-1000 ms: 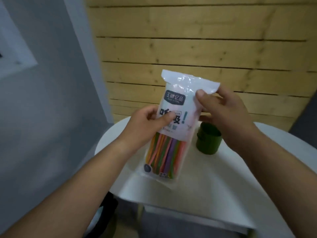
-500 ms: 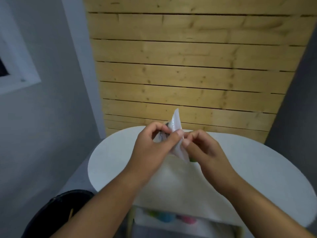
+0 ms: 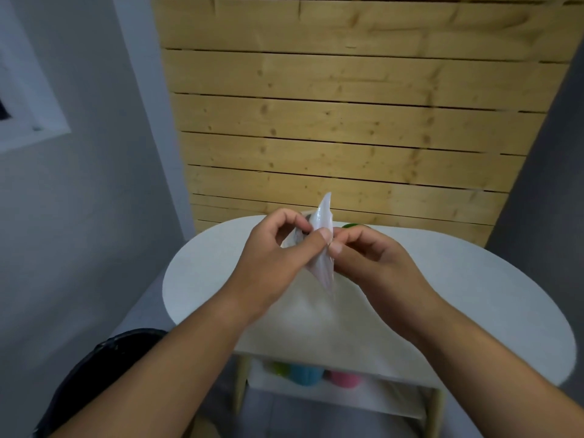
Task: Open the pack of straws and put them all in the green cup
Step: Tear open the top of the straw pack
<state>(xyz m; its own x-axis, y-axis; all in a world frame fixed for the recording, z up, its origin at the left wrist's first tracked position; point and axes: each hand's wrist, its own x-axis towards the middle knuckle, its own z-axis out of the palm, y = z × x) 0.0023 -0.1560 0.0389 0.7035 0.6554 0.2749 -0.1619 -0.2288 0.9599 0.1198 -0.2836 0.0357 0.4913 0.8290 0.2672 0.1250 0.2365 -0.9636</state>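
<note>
The left hand (image 3: 278, 254) is curled closed, its thumb and forefinger pinching one side of the pack of straws (image 3: 322, 248) near its top edge, and the right hand (image 3: 376, 267) meets it from the other side, likewise closed, with thumb and forefinger clamped on the film just beside the left thumb. Between the two pinches the pack is held edge-on to the camera, lifted clear of the white counter (image 3: 474, 298), so it shows only as a thin, glossy white sliver with a pointed corner rising above the knuckles; the straws themselves cannot be seen from this angle. This looks like the opening step: both grips sit close together on the sealed end, the usual set-up for tearing or peeling the film apart, and no tear is visible yet. The next move probably calls for pulling the two pinches in opposite directions, firmly enough to part the seal, while keeping the pack upright so that the straws do not spill out when it gives way. The green cup (image 3: 351, 226) stands on the counter just behind the right hand, only a slice of its rim showing above the fingers, near enough for the transfer afterwards. Under the counter a shelf (image 3: 379, 403) holds some blurred coloured things, and a dark bin (image 3: 104, 374) stands on the floor to the left.
</note>
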